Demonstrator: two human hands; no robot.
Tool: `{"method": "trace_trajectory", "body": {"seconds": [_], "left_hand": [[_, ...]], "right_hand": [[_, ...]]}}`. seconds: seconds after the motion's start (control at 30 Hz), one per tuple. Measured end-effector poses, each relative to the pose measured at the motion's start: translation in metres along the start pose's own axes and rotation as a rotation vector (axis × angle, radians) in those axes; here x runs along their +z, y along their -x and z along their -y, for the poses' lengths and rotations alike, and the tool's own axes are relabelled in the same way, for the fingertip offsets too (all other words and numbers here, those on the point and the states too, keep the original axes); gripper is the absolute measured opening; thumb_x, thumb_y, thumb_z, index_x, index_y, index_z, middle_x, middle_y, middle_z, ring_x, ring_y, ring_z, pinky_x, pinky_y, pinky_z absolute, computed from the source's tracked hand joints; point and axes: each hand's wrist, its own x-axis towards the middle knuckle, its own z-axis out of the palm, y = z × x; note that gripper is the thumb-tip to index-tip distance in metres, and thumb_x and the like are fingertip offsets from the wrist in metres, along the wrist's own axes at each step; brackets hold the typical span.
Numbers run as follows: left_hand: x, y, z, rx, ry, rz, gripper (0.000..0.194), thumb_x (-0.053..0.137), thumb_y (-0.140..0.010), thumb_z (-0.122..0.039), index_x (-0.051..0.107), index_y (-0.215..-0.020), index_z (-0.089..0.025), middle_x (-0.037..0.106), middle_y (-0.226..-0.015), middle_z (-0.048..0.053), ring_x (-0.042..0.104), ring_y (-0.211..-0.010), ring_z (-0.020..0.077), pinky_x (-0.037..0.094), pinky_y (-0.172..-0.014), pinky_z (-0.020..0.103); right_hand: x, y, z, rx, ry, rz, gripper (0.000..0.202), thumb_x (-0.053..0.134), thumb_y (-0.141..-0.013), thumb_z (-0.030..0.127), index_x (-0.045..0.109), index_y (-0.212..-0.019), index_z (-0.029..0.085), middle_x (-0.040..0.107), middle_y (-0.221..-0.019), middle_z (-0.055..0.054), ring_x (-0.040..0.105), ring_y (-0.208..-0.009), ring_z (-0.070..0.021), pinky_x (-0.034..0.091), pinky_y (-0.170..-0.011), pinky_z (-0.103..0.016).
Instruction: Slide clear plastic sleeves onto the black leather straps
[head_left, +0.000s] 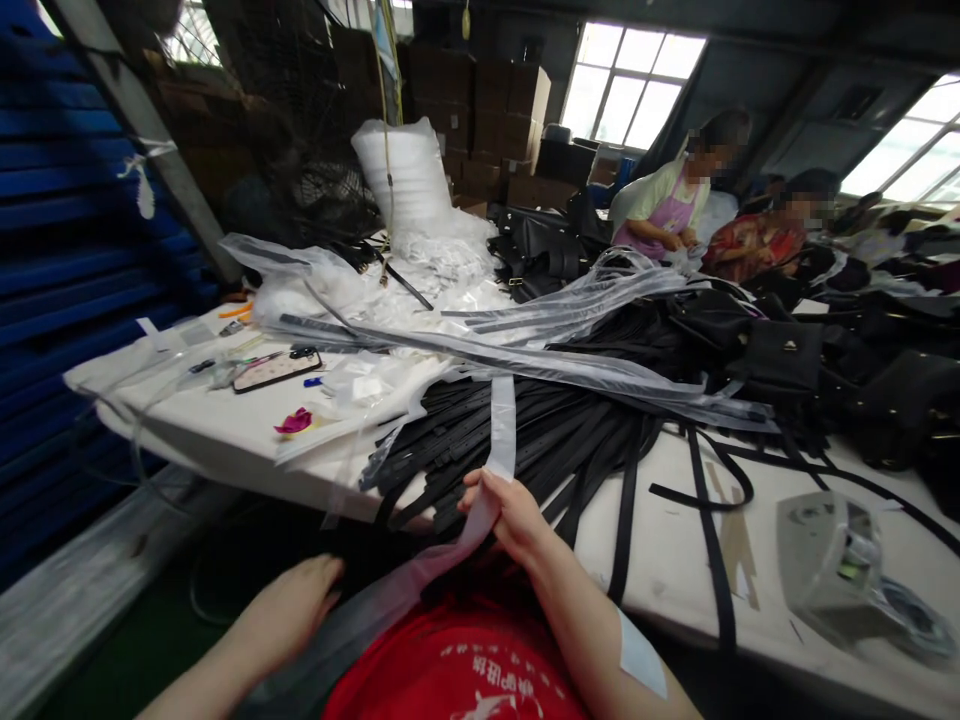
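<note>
- Table (667, 580): pale, smooth-topped, stretching out before the worker.
- Black straps (551, 430): flat, matte, fanning out in a heap on it.
- Clear plastic sleeves (517, 350): long, crinkly, lying across the straps.
- Translucent strip (504, 425): thin, ribbon-like, running over the straps, then drooping down-left past the red shirt.
- Right hand (514, 510): nearly closed, pinching the strip.
- Left hand (300, 600): blurring, fingers curling loosely near the strip; can't tell if it's holding anything.
</note>
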Motion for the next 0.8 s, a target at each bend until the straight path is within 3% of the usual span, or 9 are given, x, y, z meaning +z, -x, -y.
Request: {"method": "trace_trajectory", "body": {"seconds": [0.1, 0.2, 0.23, 0.33, 0.43, 0.5, 0.57, 0.67, 0.8], "left_hand": [[0.000, -0.041, -0.049, 0.085, 0.475, 0.109, 0.034, 0.051, -0.087, -0.048, 0.068, -0.102, -0.023, 0.072, -0.107, 0.006, 0.065, -0.102, 0.0243, 0.047, -0.096, 0.039], [0.006, -0.077, -0.113, -0.029, 1.004, 0.537, 0.057, 0.037, -0.087, -0.064, 0.068, -0.081, -0.016, 0.072, -0.074, 0.009, 0.069, -0.077, 0.0247, 0.056, -0.076, 0.038], [0.010, -0.089, -0.131, -0.077, 1.111, 0.588, 0.061, 0.035, -0.087, -0.065, 0.067, -0.075, -0.015, 0.070, -0.068, 0.010, 0.068, -0.071, 0.0245, 0.056, -0.070, 0.037], [0.017, -0.122, -0.166, -0.150, 1.253, 0.398, 0.052, 0.044, -0.087, -0.060, 0.065, -0.077, -0.013, 0.069, -0.069, 0.010, 0.065, -0.062, 0.0196, 0.053, -0.060, 0.030], [0.017, -0.137, -0.174, -0.108, 1.249, 0.231, 0.044, 0.046, -0.088, -0.055, 0.063, -0.081, -0.015, 0.065, -0.066, 0.004, 0.057, -0.053, 0.0132, 0.045, -0.052, 0.023], [0.015, -0.129, -0.170, -0.049, 1.230, 0.192, 0.037, 0.055, -0.084, -0.051, 0.064, -0.078, -0.016, 0.061, -0.061, -0.001, 0.052, -0.051, 0.0114, 0.041, -0.051, 0.021], [0.013, -0.111, -0.164, 0.108, 1.121, 0.206, 0.030, 0.062, -0.080, -0.046, 0.067, -0.074, -0.016, 0.062, -0.063, -0.001, 0.053, -0.057, 0.0123, 0.040, -0.056, 0.021], [0.015, -0.079, -0.152, 0.361, 0.802, 0.303, 0.029, 0.056, -0.085, -0.040, 0.069, -0.073, -0.017, 0.064, -0.068, 0.000, 0.054, -0.064, 0.0143, 0.039, -0.060, 0.022], [0.029, -0.059, -0.135, 0.340, 0.555, 0.368, 0.031, 0.054, -0.084, -0.041, 0.064, -0.068, -0.016, 0.060, -0.065, -0.001, 0.052, -0.062, 0.0147, 0.037, -0.057, 0.022]], "right_hand": [[0.002, 0.021, 0.002, 0.037, 0.071, 0.119, 0.041, 0.064, -0.080, 0.052, 0.067, -0.089, 0.012, 0.069, -0.068, -0.006, 0.063, -0.061, -0.0161, 0.049, -0.061, -0.026], [0.008, 0.044, -0.003, 0.058, 0.163, 0.264, 0.042, 0.058, -0.085, 0.053, 0.069, -0.092, 0.012, 0.069, -0.069, -0.006, 0.063, -0.061, -0.0150, 0.050, -0.064, -0.027], [0.009, 0.052, -0.007, 0.073, 0.216, 0.321, 0.042, 0.056, -0.086, 0.052, 0.070, -0.092, 0.013, 0.069, -0.070, -0.005, 0.064, -0.063, -0.0148, 0.051, -0.068, -0.028], [0.007, 0.072, -0.023, 0.101, 0.503, 0.488, 0.037, 0.052, -0.090, 0.047, 0.073, -0.093, 0.017, 0.071, -0.082, -0.005, 0.065, -0.075, -0.0161, 0.050, -0.078, -0.030], [-0.002, 0.082, -0.028, 0.009, 0.761, 0.446, 0.026, 0.062, -0.083, 0.041, 0.072, -0.100, 0.023, 0.071, -0.091, -0.002, 0.065, -0.087, -0.0197, 0.048, -0.084, -0.032], [-0.010, 0.081, -0.019, -0.036, 0.667, 0.342, 0.037, 0.072, -0.073, 0.040, 0.069, -0.106, 0.023, 0.070, -0.093, -0.002, 0.064, -0.087, -0.0212, 0.048, -0.083, -0.033], [-0.018, 0.075, -0.001, -0.075, 0.416, 0.230, 0.048, 0.075, -0.069, 0.044, 0.066, -0.110, 0.021, 0.068, -0.095, -0.005, 0.062, -0.086, -0.0213, 0.048, -0.081, -0.034], [-0.030, 0.063, 0.021, -0.152, 0.181, -0.004, 0.043, 0.068, -0.075, 0.049, 0.067, -0.106, 0.018, 0.066, -0.087, -0.005, 0.059, -0.075, -0.0172, 0.047, -0.070, -0.029], [-0.037, 0.052, 0.024, -0.216, 0.365, -0.179, 0.040, 0.065, -0.078, 0.054, 0.070, -0.079, 0.015, 0.053, -0.056, 0.002, 0.041, -0.049, -0.0089, 0.031, -0.048, -0.021]]}}
